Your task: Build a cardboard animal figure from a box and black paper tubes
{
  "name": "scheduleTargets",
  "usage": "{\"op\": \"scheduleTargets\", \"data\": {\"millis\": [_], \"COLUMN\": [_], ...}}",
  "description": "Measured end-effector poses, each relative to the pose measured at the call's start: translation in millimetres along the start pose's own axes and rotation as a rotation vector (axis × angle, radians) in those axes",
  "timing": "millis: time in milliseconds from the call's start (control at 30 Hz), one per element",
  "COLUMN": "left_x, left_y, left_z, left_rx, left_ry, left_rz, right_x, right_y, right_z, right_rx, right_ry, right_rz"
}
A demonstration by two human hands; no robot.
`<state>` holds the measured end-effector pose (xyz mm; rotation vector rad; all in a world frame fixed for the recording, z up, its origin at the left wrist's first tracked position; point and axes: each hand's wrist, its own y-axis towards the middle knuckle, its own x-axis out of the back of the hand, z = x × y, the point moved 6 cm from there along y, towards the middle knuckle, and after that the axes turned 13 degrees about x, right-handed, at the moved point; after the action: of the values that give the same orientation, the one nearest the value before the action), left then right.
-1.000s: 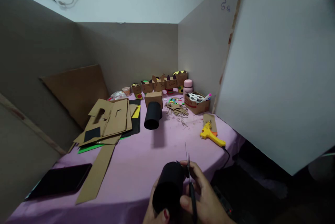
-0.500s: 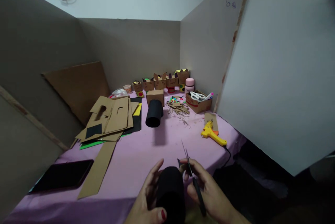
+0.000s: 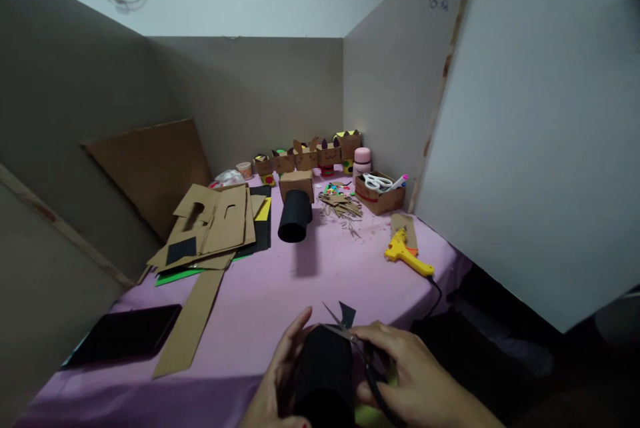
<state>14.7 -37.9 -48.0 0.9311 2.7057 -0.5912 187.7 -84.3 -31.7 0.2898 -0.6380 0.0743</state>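
My left hand (image 3: 280, 375) is wrapped round a black paper tube (image 3: 323, 371) at the bottom middle of the view, fingers curled along its left side. My right hand (image 3: 415, 381) grips black-handled scissors (image 3: 357, 348), whose blades lie tilted left across the tube's far rim. A small pointed black flap (image 3: 347, 313) sticks up at the tube's rim beside the blades.
On the pink table (image 3: 280, 281) lie a second black tube with a cardboard box (image 3: 295, 211), a stack of cardboard sheets (image 3: 215, 225), a black slab (image 3: 125, 343), a yellow glue gun (image 3: 406, 255), a box with white scissors (image 3: 380, 193) and small cardboard figures (image 3: 307, 160). Board walls enclose the table.
The scissors have swung from pointing upright to lying tilted left across the tube's rim. My right hand has come closer to the tube, and the black flap now stands clear.
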Motion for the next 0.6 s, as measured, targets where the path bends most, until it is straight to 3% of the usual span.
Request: {"op": "scheduleTargets", "data": {"millis": [300,600], "left_x": [0.6,5.1], "left_y": [1.9,6.3], "left_z": [2.4,7.7], "left_rx": [0.005,-0.005], "left_ry": [-0.02,-0.03], "left_rz": [0.016,0.049], "right_x": [1.1,-3.3], "right_y": [-0.6,-0.4], "right_z": [-0.4,-6.4], "right_rx": [0.013,-0.008], "right_ry": [-0.066,0.106], "right_rz": [-0.013,-0.033]}}
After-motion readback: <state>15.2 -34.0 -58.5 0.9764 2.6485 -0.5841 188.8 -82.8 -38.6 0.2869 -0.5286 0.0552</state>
